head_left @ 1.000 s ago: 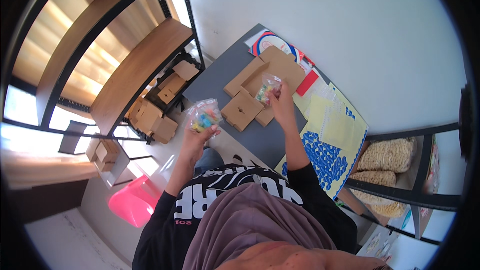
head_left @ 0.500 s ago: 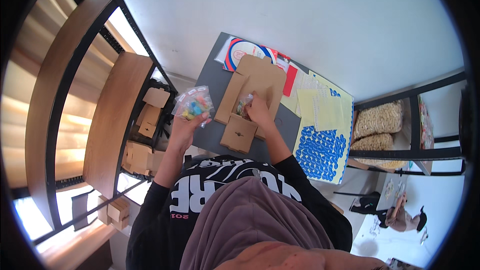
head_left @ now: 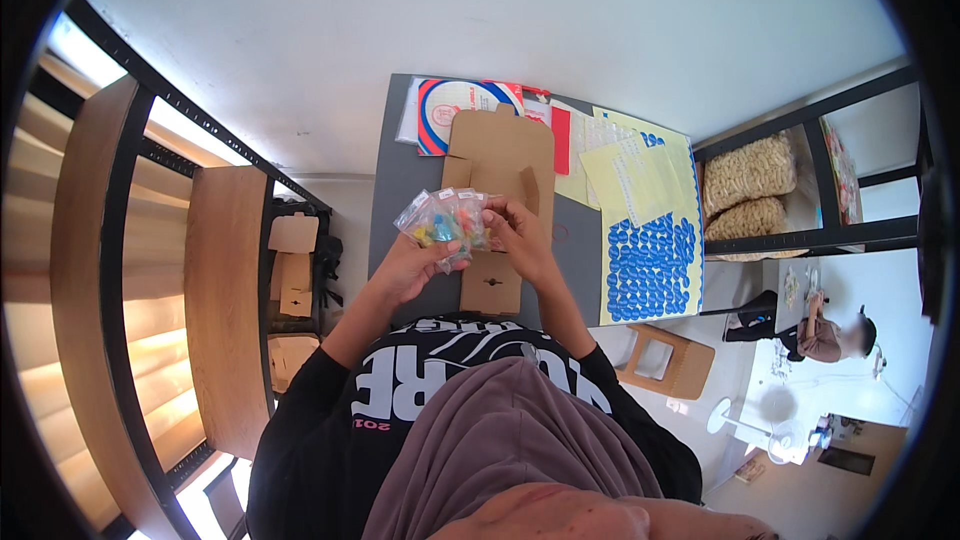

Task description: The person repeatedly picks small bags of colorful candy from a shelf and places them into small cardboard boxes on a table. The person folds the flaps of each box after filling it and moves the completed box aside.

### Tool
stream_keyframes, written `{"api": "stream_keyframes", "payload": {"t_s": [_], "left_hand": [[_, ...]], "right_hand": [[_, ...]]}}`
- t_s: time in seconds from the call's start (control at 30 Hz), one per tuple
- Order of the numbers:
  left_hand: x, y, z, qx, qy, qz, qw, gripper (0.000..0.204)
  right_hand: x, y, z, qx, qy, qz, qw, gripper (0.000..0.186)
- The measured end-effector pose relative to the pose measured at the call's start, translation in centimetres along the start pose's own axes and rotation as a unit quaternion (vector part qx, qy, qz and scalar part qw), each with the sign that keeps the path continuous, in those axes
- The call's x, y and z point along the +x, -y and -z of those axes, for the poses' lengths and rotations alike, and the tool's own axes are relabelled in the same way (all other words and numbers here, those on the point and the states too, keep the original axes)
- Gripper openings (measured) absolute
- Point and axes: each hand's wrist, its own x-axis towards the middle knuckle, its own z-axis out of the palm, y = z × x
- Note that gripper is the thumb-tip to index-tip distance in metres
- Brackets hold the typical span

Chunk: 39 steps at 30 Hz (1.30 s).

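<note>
My left hand (head_left: 410, 268) grips a fan of small clear plastic bags (head_left: 440, 225) with bright blue, yellow, green and red bits inside. Beside it, my right hand (head_left: 522, 237) is closed, thumb and fingers pinching a clear bag at the fan's right edge. Both hands are above an open brown cardboard box (head_left: 500, 145). Its tall lid stands toward the wall, and its front flap (head_left: 490, 285) with a small slot points toward me. The bags and hands hide most of the box's inside.
On the grey table (head_left: 395, 175) lie a red, white and blue packet (head_left: 465, 100), a red card (head_left: 561, 140) and yellow sheets of blue oval stickers (head_left: 650, 270). Wooden shelves (head_left: 230, 290) flank the left; a rack with bagged beige pieces (head_left: 750, 175) stands right. A person (head_left: 825, 337) works farther off.
My right hand has come out of the box and met the fan of bags with a bag in its fingers. My left hand has brought the fan rightward over the box.
</note>
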Motion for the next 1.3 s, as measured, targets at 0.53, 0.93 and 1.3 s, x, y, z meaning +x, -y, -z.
{"api": "stream_keyframes", "payload": {"t_s": [0.53,0.93,1.3], "left_hand": [[3.3,-2.0,2.9,0.022,-0.023,0.002,0.999,0.057],[4.1,-1.9,4.1,0.016,-0.026,-0.003,1.0,0.055],[4.4,-2.4,3.2,0.018,0.011,-0.003,1.0,0.057]], "right_hand": [[0.6,-1.4,2.9,-0.298,-0.151,-0.023,0.942,0.01],[0.7,-1.3,2.0,-0.52,-0.11,0.144,0.835,0.022],[0.9,-0.9,1.1,-0.369,-0.115,0.086,0.918,0.019]]}}
